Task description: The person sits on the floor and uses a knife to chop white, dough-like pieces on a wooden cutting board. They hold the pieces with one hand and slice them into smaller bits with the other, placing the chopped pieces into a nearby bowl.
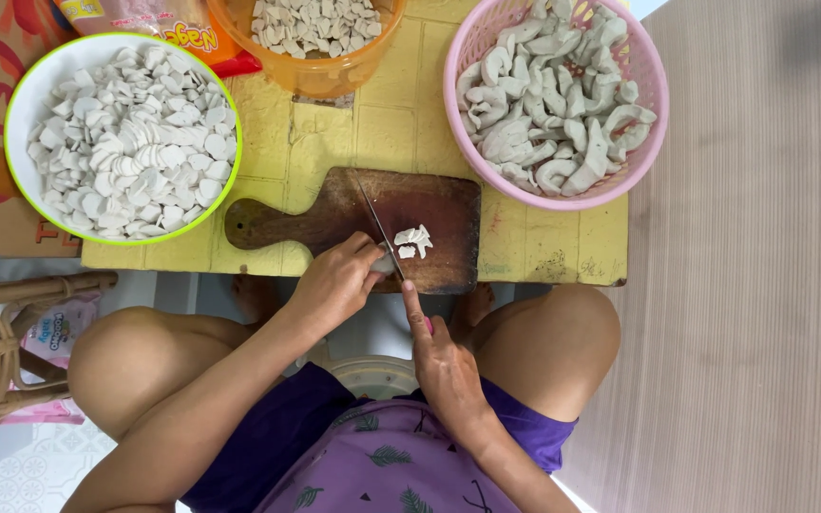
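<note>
single head view, steeply downward, close above cutting board [353,223]

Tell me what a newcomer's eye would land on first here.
Probably the white bowl heaped with pale slices at upper left, and the pink basket of uncut pieces at upper right. Between them, the right hand holds a knife on the cutting board beside the left hand.

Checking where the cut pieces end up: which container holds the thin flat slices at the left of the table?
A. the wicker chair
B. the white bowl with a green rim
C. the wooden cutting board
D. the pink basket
B: the white bowl with a green rim at the table's left is heaped with thin flat slices.
</note>
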